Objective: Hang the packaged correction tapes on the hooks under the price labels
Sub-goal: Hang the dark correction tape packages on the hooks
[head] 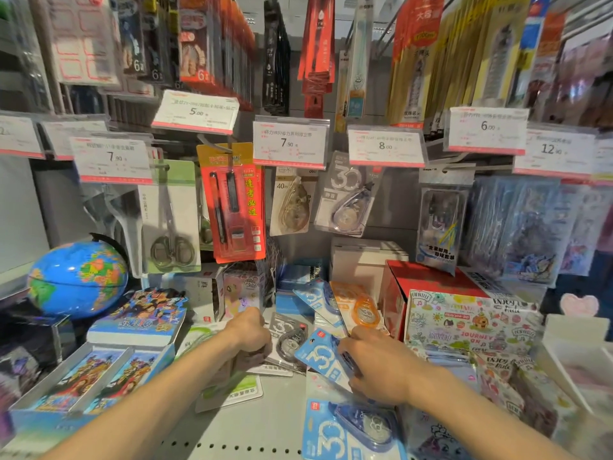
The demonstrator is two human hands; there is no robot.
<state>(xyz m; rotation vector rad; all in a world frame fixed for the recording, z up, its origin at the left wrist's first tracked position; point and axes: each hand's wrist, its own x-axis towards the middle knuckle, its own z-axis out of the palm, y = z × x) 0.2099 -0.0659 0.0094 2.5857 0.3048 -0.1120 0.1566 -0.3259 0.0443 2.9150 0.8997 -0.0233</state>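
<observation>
Several packaged correction tapes lie on the white shelf (pixel 265 423). My right hand (pixel 374 363) grips a blue correction tape pack (pixel 318 356). My left hand (pixel 252 330) is closed on a grey correction tape pack (pixel 288 336). An orange pack (pixel 360 307) leans behind my right hand, and another blue pack (pixel 348 429) lies flat near the front. Two packs hang on hooks: a beige one (pixel 292 204) under the 7.90 price label (pixel 290 144) and a grey one (pixel 348 197) under the 8.00 price label (pixel 386 147).
A globe (pixel 78 278) and boxes of cartoon cards (pixel 96 366) fill the left of the shelf. A red box (pixel 428 280) and a patterned box (pixel 464 323) stand to the right. Scissors (pixel 172 224) and a red pen pack (pixel 235 200) hang left of the tapes.
</observation>
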